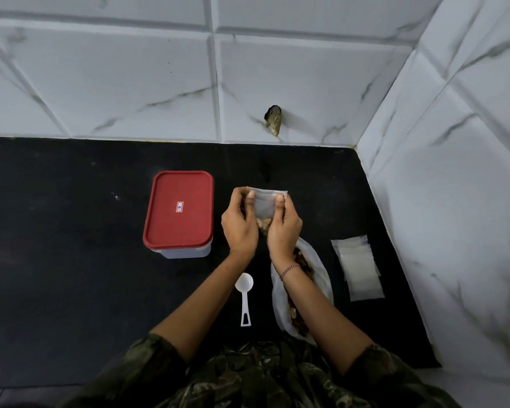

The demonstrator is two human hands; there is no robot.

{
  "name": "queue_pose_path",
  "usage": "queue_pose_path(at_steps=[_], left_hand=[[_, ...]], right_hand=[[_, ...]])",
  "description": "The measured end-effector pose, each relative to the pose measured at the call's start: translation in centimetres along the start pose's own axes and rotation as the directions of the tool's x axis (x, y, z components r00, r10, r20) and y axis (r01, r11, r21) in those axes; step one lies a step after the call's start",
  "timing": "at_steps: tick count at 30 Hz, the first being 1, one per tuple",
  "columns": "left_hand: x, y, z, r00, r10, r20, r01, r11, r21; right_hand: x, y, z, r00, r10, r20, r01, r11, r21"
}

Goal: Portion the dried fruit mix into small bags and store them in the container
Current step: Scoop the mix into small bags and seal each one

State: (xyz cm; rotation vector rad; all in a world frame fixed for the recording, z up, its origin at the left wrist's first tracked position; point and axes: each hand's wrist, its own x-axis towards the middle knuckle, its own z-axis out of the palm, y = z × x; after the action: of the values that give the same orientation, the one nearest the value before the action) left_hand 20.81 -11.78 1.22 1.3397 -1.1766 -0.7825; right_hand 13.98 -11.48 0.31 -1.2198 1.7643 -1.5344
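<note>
One white scoop lies nearest on the black counter, idle between the forearms, likely because closing a bag takes both hands. Just right of it, partly under the right forearm, the large bag of dried fruit mix sits open within easy reach. Farther right, the empty bags wait in a loose stack. Beyond them, the left hand and right hand each pinch the small bag near its top, thumbs on its near face, apparently to press it closed; fruit sits in its bottom. Left of the hands, the container stands with its red lid on. The lid's sticker is too small to read.
</note>
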Motion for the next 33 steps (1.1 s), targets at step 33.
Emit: queue_pose_path(at_steps=[33], left_hand=[[8.1, -8.3, 3.6, 0.81, -0.58, -0.089, 0.572, 0.749, 0.335]], right_hand=[[10.3, 9.0, 3.7, 0.874, 0.409, 0.263, -0.258, 0.849, -0.462]])
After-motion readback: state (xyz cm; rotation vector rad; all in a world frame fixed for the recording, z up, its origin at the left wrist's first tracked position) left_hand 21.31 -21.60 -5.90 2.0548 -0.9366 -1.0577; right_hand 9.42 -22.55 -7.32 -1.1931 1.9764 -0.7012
